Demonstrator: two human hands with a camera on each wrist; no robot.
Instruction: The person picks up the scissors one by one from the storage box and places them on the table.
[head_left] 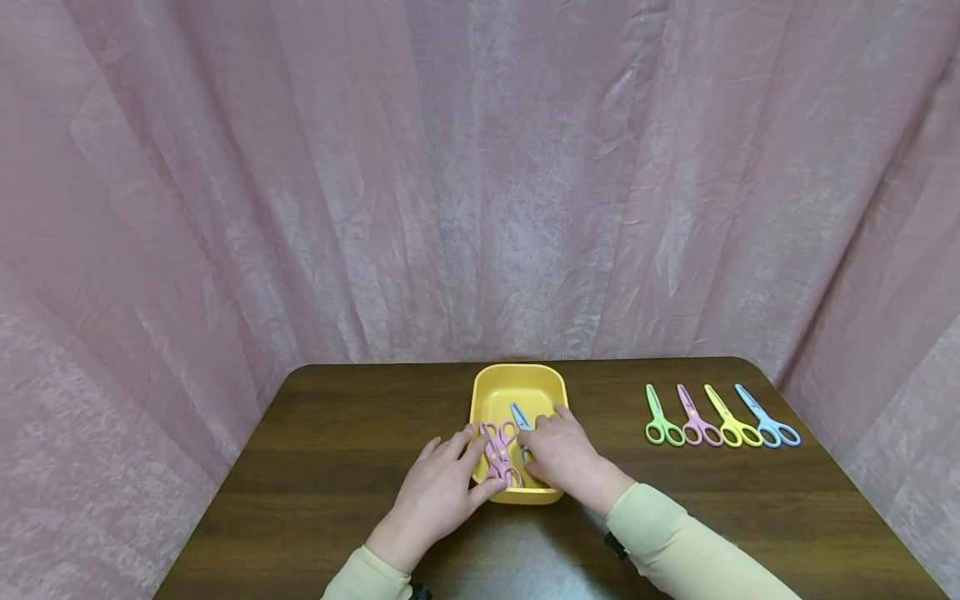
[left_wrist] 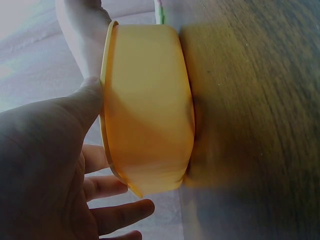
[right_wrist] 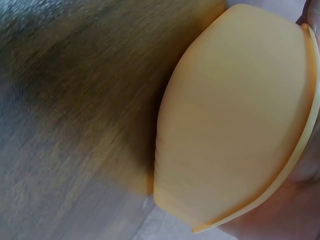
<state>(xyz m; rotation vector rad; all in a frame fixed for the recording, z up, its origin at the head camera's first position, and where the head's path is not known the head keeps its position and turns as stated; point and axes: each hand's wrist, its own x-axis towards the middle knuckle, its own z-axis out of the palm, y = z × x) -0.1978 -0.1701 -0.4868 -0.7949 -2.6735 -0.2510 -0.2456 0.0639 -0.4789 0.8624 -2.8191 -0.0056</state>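
A yellow plastic tub (head_left: 519,377) stands on the table and holds scissors. Pink scissors (head_left: 498,455) lie inside on its left, apparently more than one pair overlapping. Over the tub's left side rests my left hand (head_left: 442,483), thumb at the near rim and fingers extended beside the pink scissors. In the left wrist view, that thumb (left_wrist: 91,92) touches the rim and the fingers are spread. My right hand (head_left: 566,454) reaches in over the right rim, with thumb and forefinger bent around the handles of blue scissors (head_left: 519,414). Those handles are mostly hidden.
To the right, in a row on the brown table (head_left: 360,433), lie green scissors (head_left: 657,417), pink scissors (head_left: 693,417), yellow scissors (head_left: 727,417) and blue scissors (head_left: 761,417). A pink curtain (head_left: 465,183) hangs behind the table's far edge and around the sides.
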